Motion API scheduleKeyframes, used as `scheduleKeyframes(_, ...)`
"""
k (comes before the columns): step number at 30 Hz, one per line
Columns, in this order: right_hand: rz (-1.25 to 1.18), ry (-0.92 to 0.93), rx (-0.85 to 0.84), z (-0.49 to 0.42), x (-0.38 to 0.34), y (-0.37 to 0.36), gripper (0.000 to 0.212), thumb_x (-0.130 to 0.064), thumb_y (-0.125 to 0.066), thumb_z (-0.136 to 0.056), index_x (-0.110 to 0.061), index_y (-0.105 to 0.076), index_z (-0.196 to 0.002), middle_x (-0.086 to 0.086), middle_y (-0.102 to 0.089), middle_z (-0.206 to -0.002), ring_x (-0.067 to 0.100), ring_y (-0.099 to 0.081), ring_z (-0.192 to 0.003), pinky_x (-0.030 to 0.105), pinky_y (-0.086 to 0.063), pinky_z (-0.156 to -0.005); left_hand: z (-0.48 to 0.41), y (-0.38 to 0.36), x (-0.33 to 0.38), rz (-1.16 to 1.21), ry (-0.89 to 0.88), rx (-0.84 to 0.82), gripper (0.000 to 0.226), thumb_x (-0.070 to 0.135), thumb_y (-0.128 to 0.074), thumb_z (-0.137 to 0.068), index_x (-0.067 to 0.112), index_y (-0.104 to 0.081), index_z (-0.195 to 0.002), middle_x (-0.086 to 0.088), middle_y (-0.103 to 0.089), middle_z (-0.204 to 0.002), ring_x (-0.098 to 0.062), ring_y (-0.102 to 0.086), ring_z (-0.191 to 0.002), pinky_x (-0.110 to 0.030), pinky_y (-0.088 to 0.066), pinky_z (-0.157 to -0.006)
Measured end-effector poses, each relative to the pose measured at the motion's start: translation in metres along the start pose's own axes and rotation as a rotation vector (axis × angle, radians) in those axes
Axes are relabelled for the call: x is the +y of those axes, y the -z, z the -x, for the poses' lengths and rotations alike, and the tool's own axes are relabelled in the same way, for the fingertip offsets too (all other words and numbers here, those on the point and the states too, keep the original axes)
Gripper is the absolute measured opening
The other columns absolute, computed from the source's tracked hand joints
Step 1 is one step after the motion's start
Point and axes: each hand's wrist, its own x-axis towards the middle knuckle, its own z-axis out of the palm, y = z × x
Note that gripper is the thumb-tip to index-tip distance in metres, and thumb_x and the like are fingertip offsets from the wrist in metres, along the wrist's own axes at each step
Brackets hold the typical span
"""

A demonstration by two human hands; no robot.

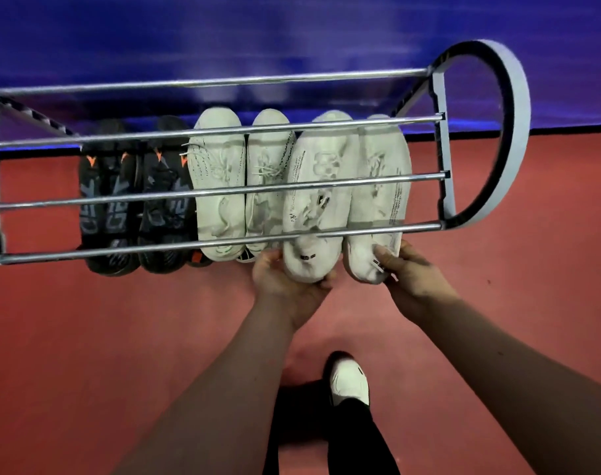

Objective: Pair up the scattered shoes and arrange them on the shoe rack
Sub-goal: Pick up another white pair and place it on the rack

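Rack bars (120, 197) cross over the shelved shoes (220, 214).

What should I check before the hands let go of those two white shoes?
1. Left hand grips the heel of the left white shoe: ok.
2. Right hand pinches the heel of the right white shoe: ok.
3. The two held shoes look alike and lie side by side: ok.
4. Their heels line up with the middle white pair: not ok, they stick out further toward the person.
5. Both held shoes rest fully on the lower shelf: cannot tell, the rack bars cross the view.
6. Black pair sits together at the left end: ok.
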Motion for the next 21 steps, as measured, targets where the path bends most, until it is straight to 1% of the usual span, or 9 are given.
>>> scheduleKeyframes(3,0.026,0.018,0.256,-0.031,0.001,-0.006,0.033,-0.009,-0.070,-0.081,-0.001,-0.063,-0.113,0.009,-0.071,-0.102,0.018,-0.067,-0.083,0.022,-0.052,-0.075,-0.023,-0.005,-0.006,-0.123,0.002,0.092,0.030,0.026,-0.042,-0.085,0.004,-0.060,-0.097,-0.018,-0.056,-0.098,-0.034,-0.056,-0.076,-0.045,-0.052,-0.077)
scheduleKeyframes(4,0.108,-0.029,0.358,-0.039,0.002,-0.004,0.037,-0.018,-0.074,-0.079,-0.002,-0.063,-0.110,0.008,-0.069,-0.095,0.019,-0.063,-0.074,0.021,-0.051,-0.067,-0.030,-0.003,-0.008,-0.200,0.005,0.157,0.022,0.020,-0.046,-0.086,0.001,-0.057,-0.089,-0.018,-0.051,-0.095,-0.034,-0.054,-0.075,-0.048,-0.054,-0.080)
scheduleKeyframes(6,0.312,-0.177,0.450,-0.048,0.006,0.001,0.034,-0.032,-0.074,-0.078,-0.010,-0.061,-0.101,0.006,-0.059,-0.080,0.019,-0.053,-0.062,0.015,-0.045,-0.047,-0.039,0.002,-0.009,-0.312,0.005,0.228,0.013,0.011,-0.049,-0.084,0.001,-0.052,-0.076,-0.015,-0.045,-0.093,-0.033,-0.052,-0.077,-0.044,-0.058,-0.073)
scheduleKeyframes(7,0.321,-0.220,0.431,-0.050,0.008,0.003,0.032,-0.032,-0.072,-0.080,-0.009,-0.061,-0.100,0.008,-0.059,-0.082,0.021,-0.057,-0.066,0.015,-0.045,-0.049,-0.041,0.004,-0.010,-0.362,0.011,0.245,0.011,0.010,-0.050,-0.084,0.002,-0.053,-0.076,-0.015,-0.046,-0.093,-0.033,-0.055,-0.077,-0.040,-0.058,-0.071)
scheduleKeyframes(9,0.226,-0.275,0.371,-0.050,0.011,0.001,0.037,-0.027,-0.071,-0.082,-0.007,-0.059,-0.111,0.008,-0.062,-0.093,0.030,-0.064,-0.088,0.030,-0.051,-0.068,-0.043,0.003,-0.010,-0.521,-0.004,0.276,0.012,0.013,-0.055,-0.085,0.007,-0.056,-0.096,-0.012,-0.049,-0.095,-0.030,-0.061,-0.074,-0.035,-0.053,-0.072)
scheduleKeyframes(11,0.215,-0.324,0.320,-0.050,0.011,-0.005,0.039,-0.025,-0.069,-0.085,-0.007,-0.056,-0.118,0.008,-0.058,-0.095,0.033,-0.063,-0.088,0.038,-0.050,-0.073,-0.048,0.002,-0.010,-0.629,-0.085,0.309,0.025,0.012,-0.059,-0.086,0.013,-0.053,-0.110,-0.008,-0.054,-0.095,-0.028,-0.061,-0.076,-0.031,-0.051,-0.070)
scheduleKeyframes(14,0.160,-0.322,0.286,-0.052,0.010,-0.009,0.031,-0.014,-0.061,-0.090,0.000,-0.056,-0.117,0.015,-0.062,-0.091,0.031,-0.064,-0.079,0.033,-0.051,-0.065,-0.056,-0.001,-0.008,-0.659,-0.193,0.330,0.019,0.006,-0.053,-0.088,0.015,-0.056,-0.105,-0.005,-0.059,-0.088,-0.024,-0.057,-0.079,-0.028,-0.049,-0.066)
scheduleKeyframes(17,0.128,-0.280,0.368,-0.055,0.011,-0.004,0.031,-0.005,-0.058,-0.090,0.001,-0.055,-0.120,0.016,-0.064,-0.087,0.028,-0.064,-0.068,0.031,-0.051,-0.062,-0.061,-0.002,-0.010,-0.650,-0.239,0.358,0.020,-0.003,-0.048,-0.088,0.013,-0.060,-0.091,-0.006,-0.062,-0.084,-0.019,-0.057,-0.071,-0.027,-0.049,-0.065)
scheduleKeyframes(21,0.079,-0.237,0.350,-0.049,0.018,0.002,0.038,-0.006,-0.057,-0.091,-0.004,-0.051,-0.128,0.017,-0.066,-0.105,0.029,-0.066,-0.085,0.032,-0.051,-0.076,-0.059,-0.002,-0.010,-0.764,-0.236,0.318,0.027,-0.002,-0.043,-0.089,0.008,-0.064,-0.101,-0.008,-0.064,-0.095,-0.019,-0.060,-0.076,-0.031,-0.050,-0.072)
